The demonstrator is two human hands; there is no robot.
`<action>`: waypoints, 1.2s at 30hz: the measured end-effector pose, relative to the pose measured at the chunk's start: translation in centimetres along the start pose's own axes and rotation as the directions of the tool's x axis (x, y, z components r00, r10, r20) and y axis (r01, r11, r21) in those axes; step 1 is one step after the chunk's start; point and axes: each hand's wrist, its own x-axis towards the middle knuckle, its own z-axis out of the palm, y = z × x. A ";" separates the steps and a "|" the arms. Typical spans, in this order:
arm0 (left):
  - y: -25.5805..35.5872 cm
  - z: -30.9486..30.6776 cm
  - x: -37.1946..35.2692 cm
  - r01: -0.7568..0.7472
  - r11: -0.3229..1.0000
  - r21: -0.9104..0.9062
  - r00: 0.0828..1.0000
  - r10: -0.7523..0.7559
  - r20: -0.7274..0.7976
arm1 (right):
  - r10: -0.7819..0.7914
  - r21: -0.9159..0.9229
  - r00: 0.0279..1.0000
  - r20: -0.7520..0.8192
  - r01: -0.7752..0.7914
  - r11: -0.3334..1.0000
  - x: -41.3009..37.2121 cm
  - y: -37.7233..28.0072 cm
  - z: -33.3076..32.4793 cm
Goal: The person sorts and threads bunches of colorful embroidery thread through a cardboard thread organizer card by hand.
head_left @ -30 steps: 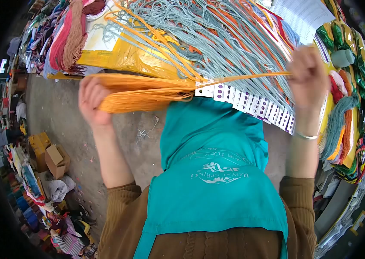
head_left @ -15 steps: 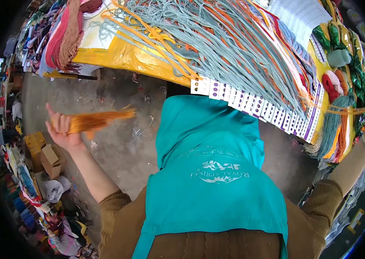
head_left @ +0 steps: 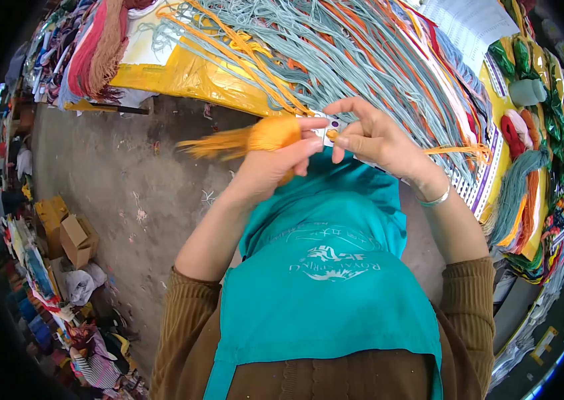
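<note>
My left hand [head_left: 272,163] is closed round a bundle of orange-yellow thread [head_left: 274,135], whose loose ends trail to the left. My right hand [head_left: 379,141] is at the near table edge beside it, thumb and fingers bent together over a punched white card [head_left: 333,127]. A small orange-yellow bit shows at its fingertips. Grey-blue and orange threads [head_left: 335,60] lie across the table just beyond both hands. More orange strands [head_left: 459,151] lie right of my right wrist.
The yellow-covered table [head_left: 189,77] spans the top. Red and brown skeins [head_left: 99,53] hang at its left, a grey-green roll [head_left: 527,92] and coloured skeins [head_left: 522,180] lie right. An open cardboard box [head_left: 79,240] stands on the floor. A person [head_left: 99,368] is at lower left.
My left hand has moved right with the orange-yellow bundle. My right hand has come in from the far right, and the two hands are now close together at the table edge.
</note>
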 end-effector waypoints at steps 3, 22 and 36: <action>-1.4 0.6 1.4 0.001 0.994 -0.106 0.998 0.005 0.058 | -0.003 0.069 1.000 -0.021 0.004 0.998 0.1 0.5 0.4; -0.5 1.3 2.2 0.153 0.979 0.133 0.965 -0.119 -0.234 | -0.333 -0.500 0.809 -0.485 0.055 0.864 2.1 4.9 0.3; -1.8 1.0 5.3 0.294 0.922 0.251 0.952 -0.259 -0.164 | -0.296 -0.389 0.840 -0.455 0.111 0.914 2.1 5.3 -0.6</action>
